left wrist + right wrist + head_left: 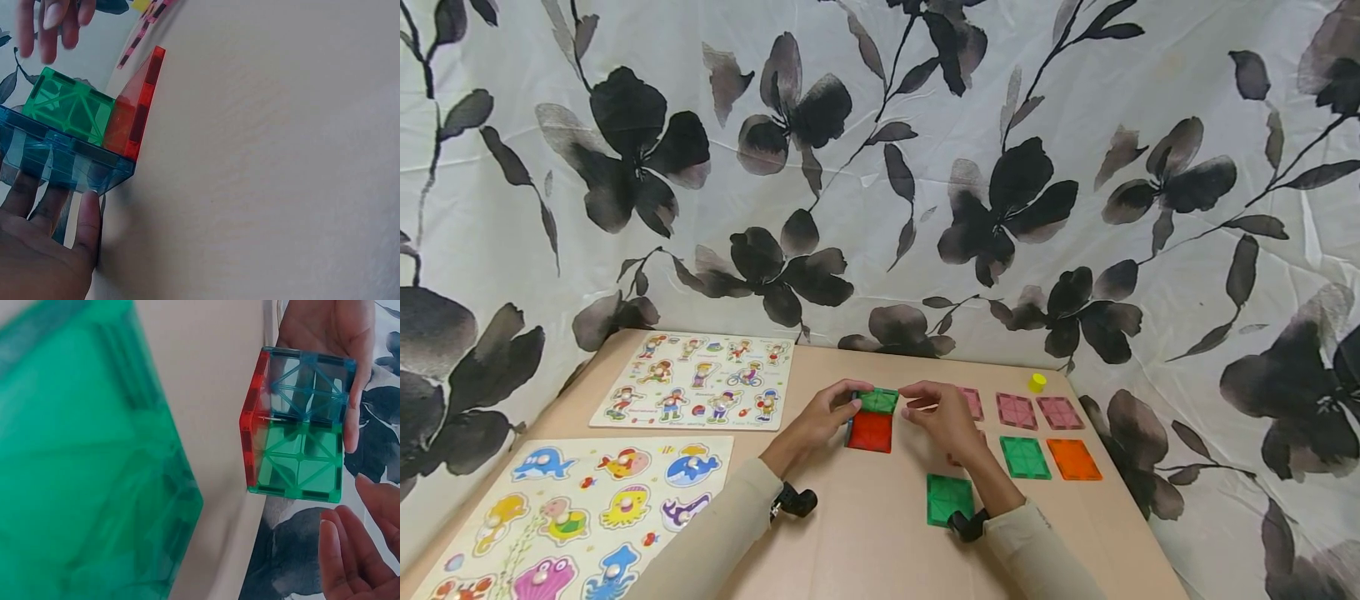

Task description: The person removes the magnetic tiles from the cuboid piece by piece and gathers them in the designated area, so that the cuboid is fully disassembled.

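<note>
A red square tile, a green square tile and a blue square tile, all see-through, stand joined at their edges as part of a box. My left hand is at the box's left side. Its fairly straight fingers rest against the blue tile and show through it, while one finger reaches past the tile's edge. My right hand hovers on the right of the box, apart from the green tile. Loosely bent, its fingers hold nothing.
Loose tiles lie on the right: a green tile by my right wrist, another green tile, an orange tile and several pink tiles. A yellow piece sits behind them. Two picture puzzle boards occupy the left.
</note>
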`<state>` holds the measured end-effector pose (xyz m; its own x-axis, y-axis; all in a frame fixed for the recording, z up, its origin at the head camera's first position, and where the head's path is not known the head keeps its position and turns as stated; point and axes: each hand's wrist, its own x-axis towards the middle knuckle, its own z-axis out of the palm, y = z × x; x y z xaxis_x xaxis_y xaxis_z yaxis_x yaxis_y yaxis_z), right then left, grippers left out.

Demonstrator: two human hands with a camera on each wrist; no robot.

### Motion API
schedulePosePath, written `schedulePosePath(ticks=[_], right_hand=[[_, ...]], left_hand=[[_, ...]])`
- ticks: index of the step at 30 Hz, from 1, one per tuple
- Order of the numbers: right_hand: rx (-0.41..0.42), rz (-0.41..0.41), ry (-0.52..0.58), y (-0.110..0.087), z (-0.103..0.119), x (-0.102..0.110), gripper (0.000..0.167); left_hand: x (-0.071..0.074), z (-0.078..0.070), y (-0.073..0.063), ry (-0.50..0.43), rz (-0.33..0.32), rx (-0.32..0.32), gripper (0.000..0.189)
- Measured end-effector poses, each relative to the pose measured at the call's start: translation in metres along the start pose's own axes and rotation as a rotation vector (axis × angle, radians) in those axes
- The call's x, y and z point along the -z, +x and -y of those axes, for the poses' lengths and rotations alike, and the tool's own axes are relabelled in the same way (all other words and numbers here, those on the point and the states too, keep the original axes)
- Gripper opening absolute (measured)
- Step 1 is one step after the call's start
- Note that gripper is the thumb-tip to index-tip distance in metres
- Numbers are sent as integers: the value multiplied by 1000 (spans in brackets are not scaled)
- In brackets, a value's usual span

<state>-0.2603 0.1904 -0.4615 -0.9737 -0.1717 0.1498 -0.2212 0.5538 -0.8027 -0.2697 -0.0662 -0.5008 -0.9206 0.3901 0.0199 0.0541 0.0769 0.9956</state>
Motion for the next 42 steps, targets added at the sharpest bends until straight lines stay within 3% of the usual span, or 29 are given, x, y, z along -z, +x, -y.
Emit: schedulePosePath(ticks=[19, 34, 42], right_hand=[[69, -9, -57, 34, 2, -17, 23], [55, -65, -49, 44, -2, -20, 23], [10, -104, -64, 49, -3, -18, 22]], left_hand=[[1, -1, 1, 24, 6, 2, 34], [-2, -1, 0, 51, -18, 27, 31], [-1, -1, 1, 68, -10, 16, 32]])
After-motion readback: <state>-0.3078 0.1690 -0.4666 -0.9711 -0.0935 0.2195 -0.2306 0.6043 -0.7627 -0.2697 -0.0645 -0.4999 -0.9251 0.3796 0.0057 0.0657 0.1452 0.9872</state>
